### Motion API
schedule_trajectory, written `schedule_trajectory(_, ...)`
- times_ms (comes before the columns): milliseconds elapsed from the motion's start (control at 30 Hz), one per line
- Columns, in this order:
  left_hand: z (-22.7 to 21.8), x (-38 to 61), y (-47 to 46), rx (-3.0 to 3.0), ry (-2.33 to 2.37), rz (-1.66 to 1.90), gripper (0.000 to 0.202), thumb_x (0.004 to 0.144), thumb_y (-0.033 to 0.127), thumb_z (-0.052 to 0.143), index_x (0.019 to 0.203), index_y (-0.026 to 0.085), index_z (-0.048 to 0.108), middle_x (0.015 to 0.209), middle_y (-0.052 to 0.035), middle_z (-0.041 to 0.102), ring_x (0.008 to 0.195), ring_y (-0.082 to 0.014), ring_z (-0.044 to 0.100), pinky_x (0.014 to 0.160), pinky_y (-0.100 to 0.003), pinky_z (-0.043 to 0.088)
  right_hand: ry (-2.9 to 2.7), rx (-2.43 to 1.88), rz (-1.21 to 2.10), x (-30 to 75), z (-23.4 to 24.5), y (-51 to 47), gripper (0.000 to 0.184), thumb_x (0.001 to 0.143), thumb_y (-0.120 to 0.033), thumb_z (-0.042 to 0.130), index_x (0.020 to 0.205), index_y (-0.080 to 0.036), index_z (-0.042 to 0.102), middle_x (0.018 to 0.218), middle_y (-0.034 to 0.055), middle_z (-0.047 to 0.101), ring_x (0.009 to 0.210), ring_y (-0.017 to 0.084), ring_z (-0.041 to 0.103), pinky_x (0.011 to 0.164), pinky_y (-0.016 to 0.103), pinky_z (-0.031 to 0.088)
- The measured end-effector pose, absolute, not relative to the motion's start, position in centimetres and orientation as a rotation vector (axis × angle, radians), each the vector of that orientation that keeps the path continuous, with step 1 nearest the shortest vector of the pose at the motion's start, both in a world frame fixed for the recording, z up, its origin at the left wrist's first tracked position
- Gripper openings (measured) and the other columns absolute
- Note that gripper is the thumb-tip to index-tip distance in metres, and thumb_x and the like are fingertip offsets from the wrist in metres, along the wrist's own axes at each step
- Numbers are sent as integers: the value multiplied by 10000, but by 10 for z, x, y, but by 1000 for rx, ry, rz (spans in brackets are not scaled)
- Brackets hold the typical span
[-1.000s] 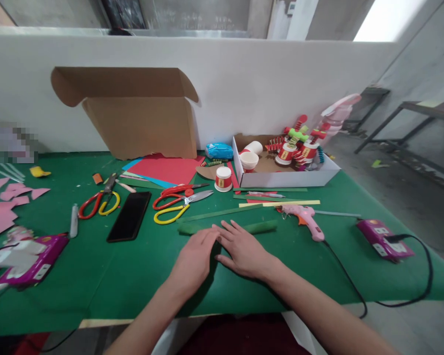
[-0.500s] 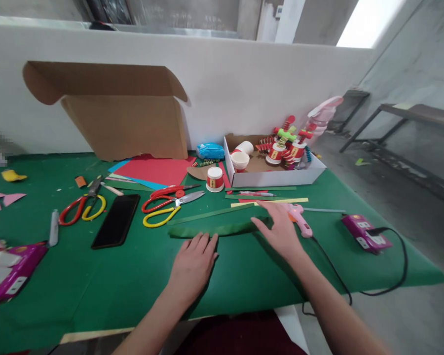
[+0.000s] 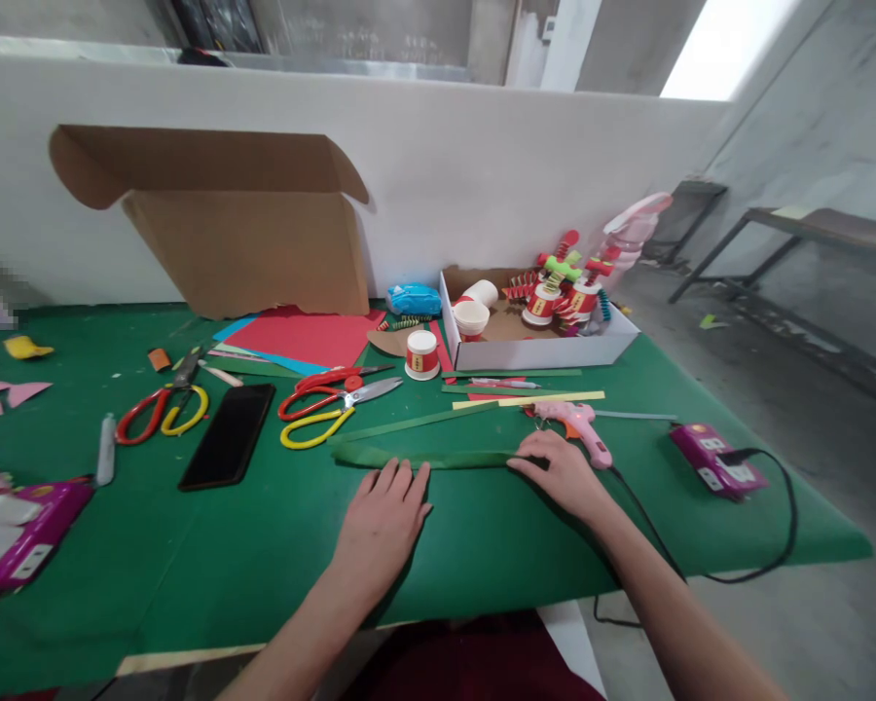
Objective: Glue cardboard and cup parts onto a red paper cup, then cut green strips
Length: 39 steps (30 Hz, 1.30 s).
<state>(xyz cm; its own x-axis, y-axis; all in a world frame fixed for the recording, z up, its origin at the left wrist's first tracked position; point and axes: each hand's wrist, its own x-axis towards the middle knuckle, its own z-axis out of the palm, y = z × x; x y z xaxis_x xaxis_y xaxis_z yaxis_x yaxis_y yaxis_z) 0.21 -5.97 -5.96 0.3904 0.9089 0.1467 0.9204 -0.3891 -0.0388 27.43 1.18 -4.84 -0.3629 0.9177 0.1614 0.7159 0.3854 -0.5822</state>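
A green paper strip [image 3: 471, 460] lies crosswise on the green table in front of me, its left part looking bent or folded over. My left hand [image 3: 383, 516] rests flat, fingers stretched out, with the fingertips on the strip's near edge. At the strip's right end, my right hand [image 3: 562, 475] pinches it between thumb and fingers. Just beyond that hand lies a pink glue gun [image 3: 588, 433]. A thin green strip [image 3: 416, 423] and a yellow strip [image 3: 547, 399] lie behind the folded one.
Scissors [image 3: 336, 404], pliers [image 3: 179, 389] and a phone [image 3: 230, 438] lie to the left. A paper cup [image 3: 421, 355] stands near an open box [image 3: 547, 352] of crafted cup figures. Coloured paper [image 3: 313, 336] lies behind. The gun's black cord [image 3: 646, 521] trails past my right arm.
My right hand has come down and nearer to me, closing on the strip's right end; that end now lies straighter. My left hand stays in place.
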Motion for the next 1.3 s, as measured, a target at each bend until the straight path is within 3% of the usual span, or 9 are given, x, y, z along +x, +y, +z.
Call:
schedule_trajectory(233,-56,4,-60,-2543,-1695,-160,418,973,292,454,1377,220,528,1371,-103,592,1193,-287,568,915,-413,471,-2141,-1561,544,269,-50,17,406,925,-439,513,598,-208,587,660,30,633,700,199,588,697,336,473)
schedule_trajectory(633,-51,7,-61,-2596,-1723,-91,426,956,322,493,1371,242,543,1392,-99,579,1228,-336,549,897,-451,492,-2244,-1398,658,280,-43,16,357,919,-448,546,682,-211,669,724,36,690,722,195,616,734,343,472)
schedule_trajectory(933,-45,9,-59,-2602,-1728,-45,483,950,356,507,1405,195,510,1409,-95,564,1214,-336,545,902,-445,493,-2408,-1659,222,269,-51,17,356,973,-343,449,683,-198,595,688,45,654,689,204,596,676,318,371)
schedule_trajectory(1300,-49,16,-58,-2561,-1751,-45,464,953,382,496,1386,216,535,1369,-99,596,1176,-338,560,868,-427,497,-2449,-1723,-88,262,-56,10,391,1009,-354,353,742,-194,590,705,68,656,703,225,583,682,338,307)
